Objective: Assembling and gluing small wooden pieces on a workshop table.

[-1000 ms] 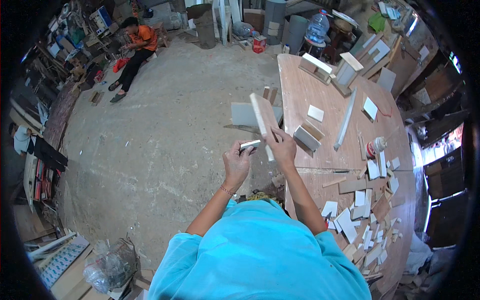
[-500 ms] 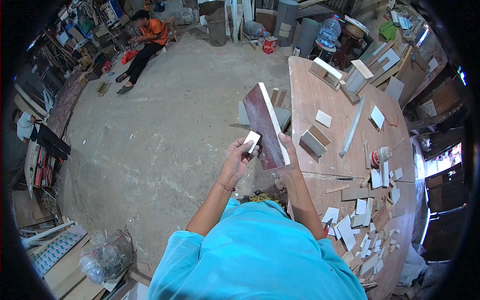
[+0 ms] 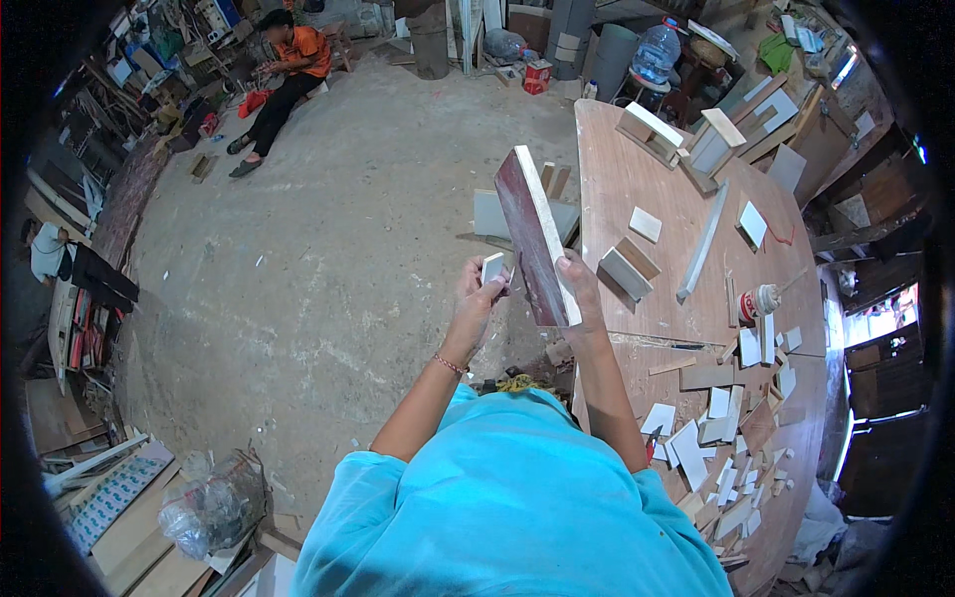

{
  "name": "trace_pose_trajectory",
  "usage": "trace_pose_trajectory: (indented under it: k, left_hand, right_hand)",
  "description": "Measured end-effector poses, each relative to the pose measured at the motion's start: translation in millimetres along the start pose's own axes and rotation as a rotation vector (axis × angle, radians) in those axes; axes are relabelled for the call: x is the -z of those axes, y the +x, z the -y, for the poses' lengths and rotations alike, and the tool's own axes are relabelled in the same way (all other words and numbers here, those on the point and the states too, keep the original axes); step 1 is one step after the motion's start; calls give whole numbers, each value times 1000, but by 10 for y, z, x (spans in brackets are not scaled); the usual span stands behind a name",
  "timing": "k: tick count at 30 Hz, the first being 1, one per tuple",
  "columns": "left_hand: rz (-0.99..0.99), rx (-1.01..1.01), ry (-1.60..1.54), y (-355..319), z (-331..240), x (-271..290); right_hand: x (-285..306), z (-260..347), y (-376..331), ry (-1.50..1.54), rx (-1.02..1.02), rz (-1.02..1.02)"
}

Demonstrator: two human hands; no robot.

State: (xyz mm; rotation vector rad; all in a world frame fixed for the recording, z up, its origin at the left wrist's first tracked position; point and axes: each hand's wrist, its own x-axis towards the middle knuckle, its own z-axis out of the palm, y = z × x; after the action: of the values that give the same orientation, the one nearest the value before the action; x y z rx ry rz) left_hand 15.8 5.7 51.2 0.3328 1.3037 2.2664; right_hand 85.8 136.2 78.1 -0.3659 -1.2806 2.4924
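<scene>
My left hand (image 3: 476,301) pinches a small white wooden block (image 3: 492,267) between thumb and fingers. Beside it, my right hand (image 3: 583,300) grips the lower end of a long board (image 3: 527,244) with a dusty dark-red face and a pale edge. The board tilts up and away from me, its red face turned toward the left hand. A narrow gap separates the block from the board. Most of the right fingers are hidden behind the board.
To my right stands a wooden worktable (image 3: 622,164) with small box-like wooden pieces (image 3: 629,269), a white strip (image 3: 704,241), a can (image 3: 758,303) and many offcuts (image 3: 688,456). A seated person (image 3: 284,85) is far left; another person (image 3: 75,264) stands at the left edge. A plastic bag (image 3: 212,507) lies lower left.
My left hand has drawn the white block back from the board's face and turned it more upright. The board has shifted slightly up and stands steeper, showing more of its pale edge.
</scene>
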Motion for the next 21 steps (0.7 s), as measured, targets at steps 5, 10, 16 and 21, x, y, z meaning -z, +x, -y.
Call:
trace_pose_trajectory:
  k: [5,10,16,21]
  left_hand:
    - [-2,-73,203,-32,-64,-81]
    - [-40,-137,513,-9,7,-21]
    - [-149,-259,918,-41,-59,-141]
    - [-123,-409,1130,-44,-114,-132]
  right_hand:
    - [-37,94,-66,-259,-14,-24]
    - [-64,53,-42,-330,88,-20]
    - [-109,72,-59,-414,169,-6]
    - [-82,35,-59,-548,243,9]
